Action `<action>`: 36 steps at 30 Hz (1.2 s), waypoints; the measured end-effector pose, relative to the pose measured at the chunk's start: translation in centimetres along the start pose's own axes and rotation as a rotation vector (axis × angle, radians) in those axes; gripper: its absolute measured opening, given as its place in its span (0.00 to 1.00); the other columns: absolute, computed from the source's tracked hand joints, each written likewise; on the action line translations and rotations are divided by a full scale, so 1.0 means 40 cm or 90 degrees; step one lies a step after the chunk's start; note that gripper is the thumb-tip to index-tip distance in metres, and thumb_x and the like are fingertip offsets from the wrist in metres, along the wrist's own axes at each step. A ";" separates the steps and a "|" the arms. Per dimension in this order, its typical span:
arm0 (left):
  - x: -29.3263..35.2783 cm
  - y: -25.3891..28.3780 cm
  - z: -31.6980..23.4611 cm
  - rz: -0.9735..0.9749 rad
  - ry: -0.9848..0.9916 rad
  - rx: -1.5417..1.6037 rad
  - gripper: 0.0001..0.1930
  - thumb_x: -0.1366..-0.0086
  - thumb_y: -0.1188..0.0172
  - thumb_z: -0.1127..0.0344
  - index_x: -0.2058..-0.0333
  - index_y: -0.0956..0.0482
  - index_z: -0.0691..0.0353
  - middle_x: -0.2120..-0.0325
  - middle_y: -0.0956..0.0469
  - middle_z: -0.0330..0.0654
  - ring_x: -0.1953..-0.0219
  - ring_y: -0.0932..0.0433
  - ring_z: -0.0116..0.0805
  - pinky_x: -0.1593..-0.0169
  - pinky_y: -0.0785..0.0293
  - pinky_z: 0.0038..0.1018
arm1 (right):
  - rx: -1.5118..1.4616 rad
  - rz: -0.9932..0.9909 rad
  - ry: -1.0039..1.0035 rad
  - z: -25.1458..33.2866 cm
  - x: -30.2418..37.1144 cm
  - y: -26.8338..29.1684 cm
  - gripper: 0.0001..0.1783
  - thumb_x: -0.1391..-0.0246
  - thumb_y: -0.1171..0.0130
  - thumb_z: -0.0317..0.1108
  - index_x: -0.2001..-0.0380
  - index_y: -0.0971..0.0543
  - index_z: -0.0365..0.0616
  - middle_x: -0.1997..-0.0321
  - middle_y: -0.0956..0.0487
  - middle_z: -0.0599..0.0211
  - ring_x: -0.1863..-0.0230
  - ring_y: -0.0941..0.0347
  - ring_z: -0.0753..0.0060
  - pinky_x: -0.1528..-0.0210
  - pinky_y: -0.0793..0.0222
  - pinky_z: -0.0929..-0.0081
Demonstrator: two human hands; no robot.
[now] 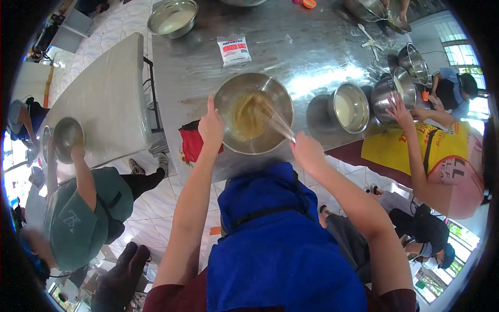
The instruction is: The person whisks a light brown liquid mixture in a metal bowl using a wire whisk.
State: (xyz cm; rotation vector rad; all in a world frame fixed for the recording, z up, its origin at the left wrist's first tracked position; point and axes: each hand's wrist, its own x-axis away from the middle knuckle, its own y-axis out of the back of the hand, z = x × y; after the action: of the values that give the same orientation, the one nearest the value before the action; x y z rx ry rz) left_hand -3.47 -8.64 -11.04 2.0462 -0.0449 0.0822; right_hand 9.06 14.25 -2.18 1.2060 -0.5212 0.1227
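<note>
A steel mixing bowl [285, 99] with a yellowish-brown batter [248, 122] in it stands on the metal table in front of me. My left hand [211, 128] grips the bowl's left rim, its index finger stretched out along the side. In my right hand [309, 152] is the handle of a wire whisk [279, 124]. The whisk slants in from the right, its wires down in the batter. A red cloth or packet [191, 141] lies beside my left hand, partly covered by it. Beyond the bowl lies a white salt packet [234, 51].
Steel bowls with pale contents stand at the right [350, 108] and far left [174, 20] of the metal table [291, 52]. A person in a yellow apron [400, 151] works at the right. Another, in green [88, 218], holds a bowl [68, 136] by a plastic-covered table [112, 93].
</note>
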 end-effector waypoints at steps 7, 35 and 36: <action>0.032 0.080 0.007 -0.040 0.019 0.011 0.25 0.37 0.54 0.68 0.41 0.44 0.47 0.86 0.27 0.52 0.81 0.27 0.52 0.77 0.35 0.45 | -0.005 0.115 0.106 0.020 0.095 -0.008 0.17 0.46 0.49 0.38 0.59 0.34 0.36 0.75 0.24 0.45 0.72 0.26 0.43 0.72 0.30 0.53; 0.080 0.122 0.039 0.026 0.033 -0.021 0.24 0.37 0.54 0.67 0.41 0.42 0.45 0.85 0.27 0.51 0.81 0.26 0.50 0.75 0.32 0.44 | -0.231 0.081 0.100 -0.010 0.138 -0.078 0.15 0.44 0.51 0.40 0.62 0.34 0.38 0.74 0.25 0.41 0.69 0.29 0.37 0.67 0.36 0.48; 0.082 0.119 0.039 0.027 0.034 -0.020 0.24 0.37 0.54 0.67 0.41 0.42 0.45 0.85 0.27 0.51 0.81 0.26 0.50 0.75 0.32 0.44 | -0.218 0.118 0.103 -0.005 0.146 -0.077 0.15 0.44 0.51 0.40 0.63 0.34 0.38 0.74 0.26 0.41 0.69 0.30 0.36 0.67 0.36 0.47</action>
State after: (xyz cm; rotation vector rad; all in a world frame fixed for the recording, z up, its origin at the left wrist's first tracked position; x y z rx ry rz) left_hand -0.47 -12.22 -7.29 2.0104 -0.0557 0.1614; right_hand 15.35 12.25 -2.27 0.8053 -0.4889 0.2755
